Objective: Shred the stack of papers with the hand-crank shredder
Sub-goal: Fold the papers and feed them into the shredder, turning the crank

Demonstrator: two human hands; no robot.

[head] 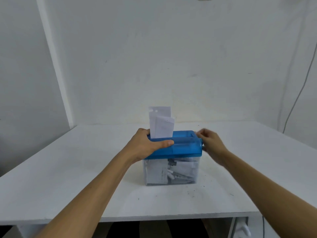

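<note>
A hand-crank shredder stands at the middle of the white table [68, 177]. Its blue translucent top [185, 146] sits on a clear bin [171, 172] that holds white paper strips. Two white sheets of paper [161, 122] stand upright in the slot at the top's left end. My left hand [147, 145] grips the left end of the blue top, thumb lying along its front. My right hand [209, 141] is at the right end of the top, fingers curled at the crank, which is mostly hidden behind the hand and blurred.
A white wall rises right behind the table. A thin cable [298, 93] hangs down the wall at the far right. Small dark specks lie on the table in front of the bin. The table's front edge is near me, with dark space under it.
</note>
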